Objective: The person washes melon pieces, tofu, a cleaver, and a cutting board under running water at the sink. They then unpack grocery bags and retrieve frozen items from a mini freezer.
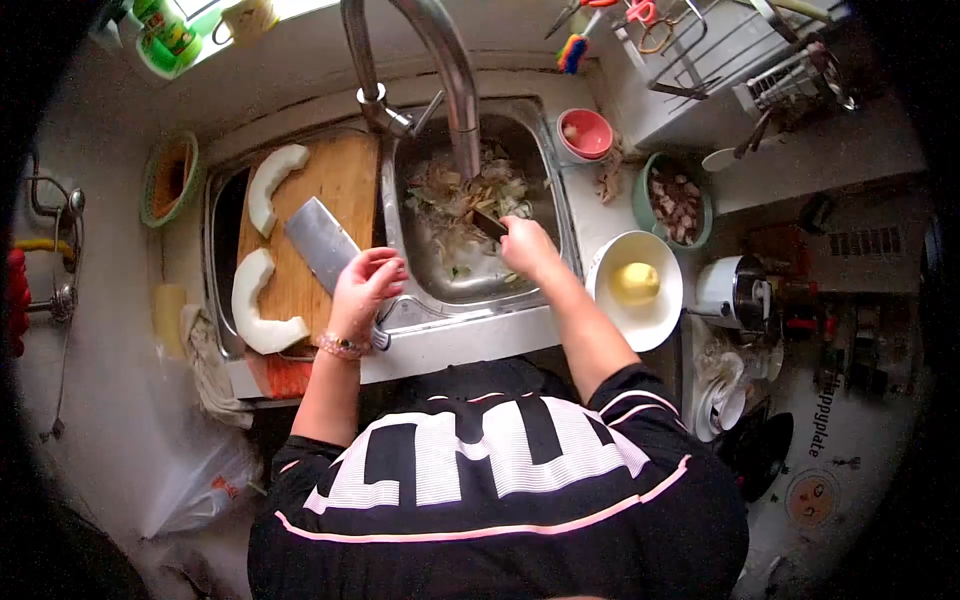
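Observation:
My right hand (pixel 527 248) is over the sink (pixel 556 185), closed on a dark, flat, narrow object (pixel 488 225); its exact kind I cannot make out. Peelings and vegetable scraps (pixel 465 205) lie in the basin under it. My left hand (pixel 366 288), wearing a beaded bracelet, is above the right edge of the cutting board (pixel 345 180) with fingers loosely bent and apart. Beside and partly under it lies a cleaver (pixel 320 240), its blade on the board and its handle end toward me. Two curved pale melon-like slices (pixel 272 185) lie on the board's left side.
The faucet (pixel 455 80) arches over the sink. To the right stand a white bowl (pixel 606 300) with a peeled yellowish piece (pixel 636 284), a pink bowl (pixel 588 132) and a green bowl (pixel 645 210) of cut meat. A green basket (pixel 158 218) is at the left.

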Tool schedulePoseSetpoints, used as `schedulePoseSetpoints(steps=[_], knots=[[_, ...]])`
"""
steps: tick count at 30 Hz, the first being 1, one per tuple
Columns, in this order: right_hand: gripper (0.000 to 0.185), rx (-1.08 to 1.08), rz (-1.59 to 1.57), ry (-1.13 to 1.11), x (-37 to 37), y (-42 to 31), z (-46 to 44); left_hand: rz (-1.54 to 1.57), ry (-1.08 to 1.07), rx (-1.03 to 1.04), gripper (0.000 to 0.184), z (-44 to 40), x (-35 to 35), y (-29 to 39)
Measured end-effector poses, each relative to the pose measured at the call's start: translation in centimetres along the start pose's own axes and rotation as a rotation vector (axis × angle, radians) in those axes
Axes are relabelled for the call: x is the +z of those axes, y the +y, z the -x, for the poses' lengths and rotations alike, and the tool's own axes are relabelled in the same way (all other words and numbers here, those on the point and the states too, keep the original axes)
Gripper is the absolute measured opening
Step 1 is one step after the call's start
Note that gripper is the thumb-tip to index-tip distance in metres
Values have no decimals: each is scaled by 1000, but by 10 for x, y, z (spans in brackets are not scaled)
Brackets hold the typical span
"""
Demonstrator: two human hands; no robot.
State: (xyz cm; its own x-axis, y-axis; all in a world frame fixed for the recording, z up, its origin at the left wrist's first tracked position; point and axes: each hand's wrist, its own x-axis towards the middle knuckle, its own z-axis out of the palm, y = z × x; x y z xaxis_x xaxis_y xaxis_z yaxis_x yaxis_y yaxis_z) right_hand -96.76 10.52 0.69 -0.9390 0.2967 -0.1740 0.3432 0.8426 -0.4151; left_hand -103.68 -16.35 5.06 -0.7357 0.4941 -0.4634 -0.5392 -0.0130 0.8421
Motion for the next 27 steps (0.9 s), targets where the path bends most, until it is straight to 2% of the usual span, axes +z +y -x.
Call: schedulePoseSetpoints(steps=[2,5,6,8,11,14,16,17,18,19,20,22,23,24,25,26,27], knots=[[31,191,-438,44,-13,-17,12,42,-100,-92,26,-11,13,-4],[34,325,-624,434,-7,6,16,-54,-188,-93,27,-17,28,-11],[39,490,-717,477,-7,11,12,-81,-213,-92,27,-16,31,-13],[46,821,-1249,434,-13,24,16,-108,-222,-114,28,-11,31,-12],[50,942,-954,794,10,36,4,-96,-196,-132,26,-1,21,-12],[56,1017,-987,894,2,45,-13,-130,-153,-140,28,8,4,-7],[56,1062,-770,851,-21,36,-16,-114,-110,-74,29,12,-19,-5],[54,1010,-653,895,-8,57,-26,-107,-55,-40,28,13,-32,-5],[50,1080,-410,963,16,82,-44,-101,3,-4,28,14,-45,-4],[51,996,-717,900,16,89,-44,-115,110,54,27,19,-56,2],[54,760,-688,679,5,94,-38,-85,195,159,25,16,-79,-7],[50,601,-507,776,19,77,-38,-527,487,487,26,23,-118,-5],[48,527,-409,824,26,69,-38,-828,723,480,31,31,-135,0],[43,365,-751,708,7,36,-32,-1131,947,452,35,40,-151,4],[39,187,-932,679,0,15,-39,-1227,1095,438,46,40,-176,-5],[35,9,-1110,641,-8,-5,-47,-1356,1166,318,57,39,-198,-15],[30,-117,-846,585,-26,-29,-48,-1277,1075,121,62,40,-207,-14]])
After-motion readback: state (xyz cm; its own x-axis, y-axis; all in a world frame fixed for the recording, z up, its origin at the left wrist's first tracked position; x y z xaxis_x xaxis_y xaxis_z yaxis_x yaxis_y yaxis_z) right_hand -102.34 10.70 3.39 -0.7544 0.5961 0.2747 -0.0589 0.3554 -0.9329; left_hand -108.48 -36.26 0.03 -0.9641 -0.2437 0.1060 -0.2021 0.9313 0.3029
